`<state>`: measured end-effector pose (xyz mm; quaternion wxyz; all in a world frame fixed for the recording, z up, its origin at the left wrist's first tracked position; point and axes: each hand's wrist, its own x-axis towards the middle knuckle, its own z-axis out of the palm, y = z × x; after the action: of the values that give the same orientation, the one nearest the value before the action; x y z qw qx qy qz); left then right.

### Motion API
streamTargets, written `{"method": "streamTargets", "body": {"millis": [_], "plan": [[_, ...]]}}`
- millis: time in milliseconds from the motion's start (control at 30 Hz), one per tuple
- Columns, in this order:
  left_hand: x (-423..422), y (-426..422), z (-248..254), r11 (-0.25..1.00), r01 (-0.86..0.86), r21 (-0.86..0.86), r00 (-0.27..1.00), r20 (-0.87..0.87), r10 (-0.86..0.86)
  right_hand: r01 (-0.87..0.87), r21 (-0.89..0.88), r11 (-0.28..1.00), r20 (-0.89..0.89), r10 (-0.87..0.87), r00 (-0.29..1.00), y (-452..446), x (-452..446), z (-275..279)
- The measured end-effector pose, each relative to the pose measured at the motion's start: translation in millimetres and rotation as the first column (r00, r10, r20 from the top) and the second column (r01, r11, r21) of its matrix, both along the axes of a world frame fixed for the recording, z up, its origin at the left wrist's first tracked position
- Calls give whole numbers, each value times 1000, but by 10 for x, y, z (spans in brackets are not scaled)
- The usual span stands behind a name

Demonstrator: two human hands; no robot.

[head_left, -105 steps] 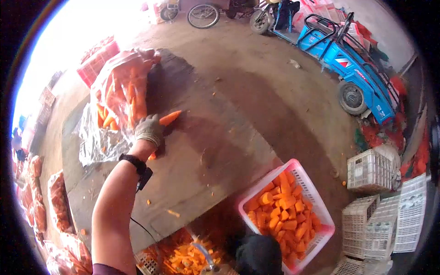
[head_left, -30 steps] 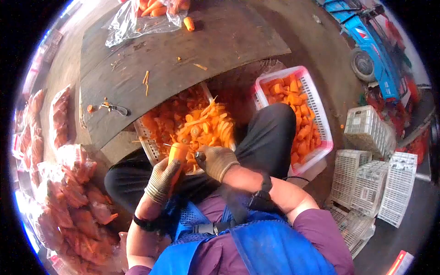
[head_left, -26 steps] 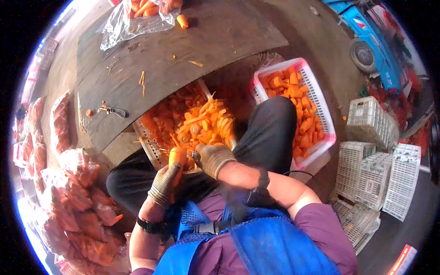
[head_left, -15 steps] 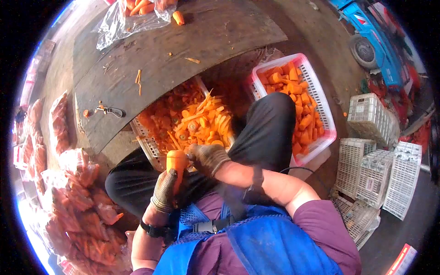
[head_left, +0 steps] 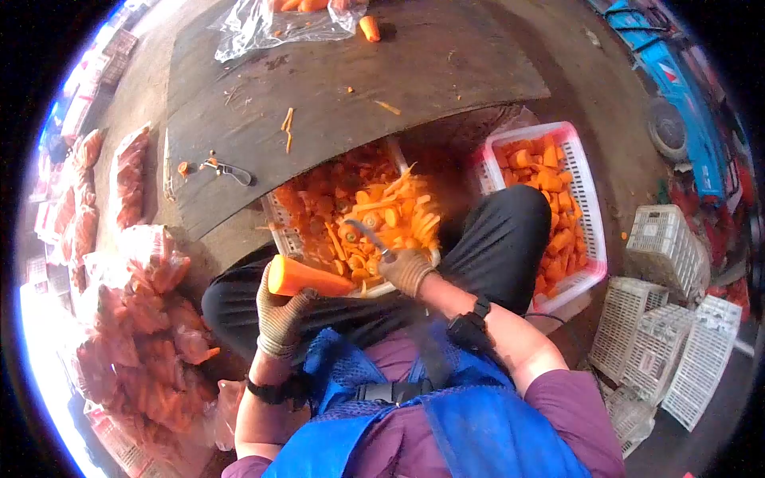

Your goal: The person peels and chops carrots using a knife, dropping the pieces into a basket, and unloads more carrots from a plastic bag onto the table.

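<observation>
My left hand (head_left: 280, 317), in a striped work glove, is wrapped round a large carrot (head_left: 312, 279) with a flat cut end toward the left. A knife (head_left: 368, 237) with a curved blade is gripped in my gloved right hand (head_left: 407, 269), its tip pointing up and left, apart from the carrot. Below both hands, between my legs, stands a white crate (head_left: 280, 225) heaped with carrot ends, slices and peelings (head_left: 382, 219). By my right knee, a pink-and-white basket (head_left: 591, 195) holds cut carrot chunks (head_left: 562, 231).
A dark board (head_left: 335, 88) carries a peeler (head_left: 231, 170), a carrot piece (head_left: 370, 29) and a plastic bag (head_left: 279, 36) of carrots. Bagged carrots (head_left: 143, 342) are piled at left. White crates (head_left: 665, 247) and a blue vehicle (head_left: 677, 95) stand at right.
The carrot has tipped from upright to nearly level, cut end to the left. My right hand has moved away to the right, and the knife blade now shows. The whole view has shifted.
</observation>
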<state>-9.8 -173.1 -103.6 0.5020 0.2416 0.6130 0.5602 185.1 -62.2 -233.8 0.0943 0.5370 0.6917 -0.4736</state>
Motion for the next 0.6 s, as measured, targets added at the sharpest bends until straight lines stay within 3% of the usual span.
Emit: {"method": "streamTargets", "body": {"millis": [100,133,233,267,367,400,433,500,533,600], "plan": [[82,-7,-108,999,-30,30,996,86,27,129,21,991,-116,-126,985,31,-46,185],[116,3,-130,998,-19,55,991,131,12,27,5,1000,-108,-27,994,70,-64,340],[229,-33,-181,994,-11,110,894,447,-39,-16,-127,992,-228,-14,974,41,-65,310],[262,-37,-187,996,27,84,903,425,-61,-92,194,977,-342,155,927,-81,-44,-238],[278,-37,-141,999,35,38,800,598,-50,107,-116,987,-653,-157,741,-116,-84,-144],[220,-77,-203,987,75,-145,829,560,19,150,-262,953,-684,-293,668,-121,-116,-133],[181,-78,-204,966,200,-165,868,486,-97,183,-399,899,-689,-425,587,-126,-149,-121],[135,-59,-165,874,425,-235,879,336,-338,138,75,988,-610,-64,790,-107,-173,40],[126,-55,-105,836,472,-279,860,353,-368,129,99,987,-552,-54,832,-71,-181,104],[111,-85,-107,871,375,-319,925,187,-330,88,84,993,-432,-43,901,-34,-89,226]]}}
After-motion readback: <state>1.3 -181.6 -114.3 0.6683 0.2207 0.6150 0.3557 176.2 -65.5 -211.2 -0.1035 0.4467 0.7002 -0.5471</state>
